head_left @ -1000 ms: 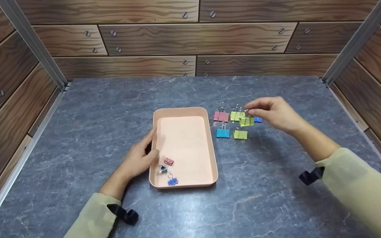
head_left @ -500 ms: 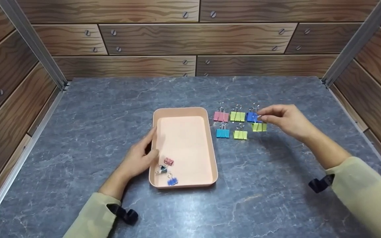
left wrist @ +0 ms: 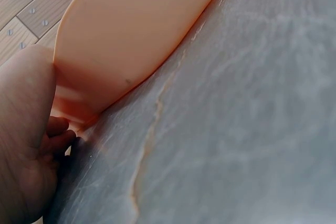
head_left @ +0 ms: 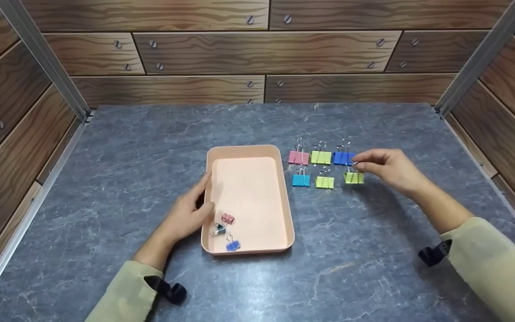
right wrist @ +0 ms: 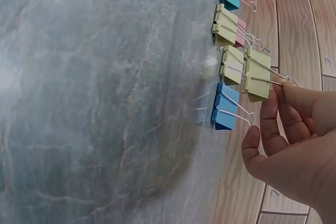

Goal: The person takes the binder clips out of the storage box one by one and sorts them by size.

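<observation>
On the table (head_left: pixel 150 143), at the left, the left hand (head_left: pixel 187 214) holds the tray (head_left: pixel 253 192) by its left wall, thumb over the rim, fingers along the outside. Inside, near that wall's near end, lie the small red clip (head_left: pixel 228 218), dark clip (head_left: pixel 221 229) and small blue clip (head_left: pixel 233 245). Right of the tray stand the teal clip (head_left: pixel 301 180), with the pink clip (head_left: pixel 299 158) behind; then the near lime clip (head_left: pixel 325 182) and far lime clip (head_left: pixel 321 157); then the blue clip (head_left: pixel 342 158). Rightmost, the right hand (head_left: pixel 391 172) has thumb and finger clamped on the wire handle of the held clip (head_left: pixel 354 179), which seems just above the table. Placing it well likely means keeping it upright and level, then parting the fingers gently so it doesn't tip. The tray's rim and standing clips crowd the left, the blue clip sits close behind; rightward and toward the person looks roomiest.
</observation>
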`<state>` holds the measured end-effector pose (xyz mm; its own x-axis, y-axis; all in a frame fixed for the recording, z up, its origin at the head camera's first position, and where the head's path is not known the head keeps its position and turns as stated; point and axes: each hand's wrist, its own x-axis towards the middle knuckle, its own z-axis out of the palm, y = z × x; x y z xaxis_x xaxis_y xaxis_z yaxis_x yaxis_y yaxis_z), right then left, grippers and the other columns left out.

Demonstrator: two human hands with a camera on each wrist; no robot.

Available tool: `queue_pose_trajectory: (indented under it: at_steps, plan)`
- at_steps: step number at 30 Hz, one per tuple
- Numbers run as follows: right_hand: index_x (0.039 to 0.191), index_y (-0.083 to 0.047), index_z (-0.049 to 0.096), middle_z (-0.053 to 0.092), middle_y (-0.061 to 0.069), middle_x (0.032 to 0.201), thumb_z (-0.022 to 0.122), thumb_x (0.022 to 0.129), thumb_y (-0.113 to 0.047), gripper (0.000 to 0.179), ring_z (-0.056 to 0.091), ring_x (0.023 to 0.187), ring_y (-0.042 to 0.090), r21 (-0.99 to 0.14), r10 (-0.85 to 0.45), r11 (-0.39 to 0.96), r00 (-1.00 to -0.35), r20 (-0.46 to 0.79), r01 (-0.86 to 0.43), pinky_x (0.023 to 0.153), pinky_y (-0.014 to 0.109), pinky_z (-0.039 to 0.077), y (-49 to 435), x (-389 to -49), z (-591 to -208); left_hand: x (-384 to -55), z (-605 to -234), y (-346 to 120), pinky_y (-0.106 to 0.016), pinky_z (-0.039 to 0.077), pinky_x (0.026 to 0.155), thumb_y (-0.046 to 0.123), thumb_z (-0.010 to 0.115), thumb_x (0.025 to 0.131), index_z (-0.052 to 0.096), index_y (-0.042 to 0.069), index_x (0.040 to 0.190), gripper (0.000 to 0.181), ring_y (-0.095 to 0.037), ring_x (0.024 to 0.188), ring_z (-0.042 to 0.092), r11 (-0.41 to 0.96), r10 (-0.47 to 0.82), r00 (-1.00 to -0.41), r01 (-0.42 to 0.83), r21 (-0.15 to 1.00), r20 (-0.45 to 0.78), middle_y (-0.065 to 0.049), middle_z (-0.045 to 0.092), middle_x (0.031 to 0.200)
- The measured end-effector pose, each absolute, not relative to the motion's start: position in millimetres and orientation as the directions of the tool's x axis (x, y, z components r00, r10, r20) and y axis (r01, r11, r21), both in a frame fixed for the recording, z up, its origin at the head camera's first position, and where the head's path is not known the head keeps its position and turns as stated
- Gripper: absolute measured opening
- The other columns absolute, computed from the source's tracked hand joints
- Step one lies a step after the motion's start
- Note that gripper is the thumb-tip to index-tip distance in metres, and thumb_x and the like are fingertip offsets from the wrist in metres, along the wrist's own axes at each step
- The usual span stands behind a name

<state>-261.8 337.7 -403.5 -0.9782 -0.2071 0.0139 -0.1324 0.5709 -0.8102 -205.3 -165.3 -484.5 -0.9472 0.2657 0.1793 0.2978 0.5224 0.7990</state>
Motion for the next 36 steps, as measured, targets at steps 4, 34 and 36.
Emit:
queue_pose_trajectory:
  at_steps: [4, 34, 36]
  plan:
    - [0.127, 0.006, 0.072, 0.074, 0.018, 0.121, 0.071, 0.101, -0.011, 0.031, 0.07, 0.096, 0.005, -0.824, -0.207, 0.554, -0.978, -0.001, -0.117, 0.084, 0.023, 0.059, 338, -262, -409, -205, -484, -165, -0.046, 0.03, 0.126, 0.018, 0.063, 0.097, 0.029, 0.022, 0.169, 0.08, -0.032, 0.152, 0.04, 0.521, 0.261, -0.949, 0.291, 0.802, 0.175, -0.015, 0.039, 0.166]
    - [0.126, 0.003, 0.075, 0.074, 0.019, 0.122, 0.071, 0.101, -0.012, 0.029, 0.066, 0.101, 0.004, -0.797, -0.224, 0.59, -0.974, -0.014, -0.124, 0.086, 0.014, 0.053, 337, -267, -427, -204, -483, -164, -0.049, 0.031, 0.126, 0.019, 0.063, 0.097, 0.03, 0.02, 0.169, 0.08, -0.037, 0.151, 0.04, 0.522, 0.257, -0.949, 0.297, 0.799, 0.185, -0.02, 0.04, 0.165]
    - [0.126, 0.003, 0.075, 0.075, 0.019, 0.122, 0.071, 0.101, -0.012, 0.029, 0.066, 0.102, 0.004, -0.793, -0.223, 0.595, -0.975, -0.012, -0.126, 0.086, 0.014, 0.053, 337, -267, -427, -204, -483, -164, -0.049, 0.031, 0.126, 0.019, 0.063, 0.097, 0.03, 0.02, 0.169, 0.08, -0.037, 0.151, 0.04, 0.525, 0.256, -0.949, 0.297, 0.798, 0.184, -0.02, 0.04, 0.165]
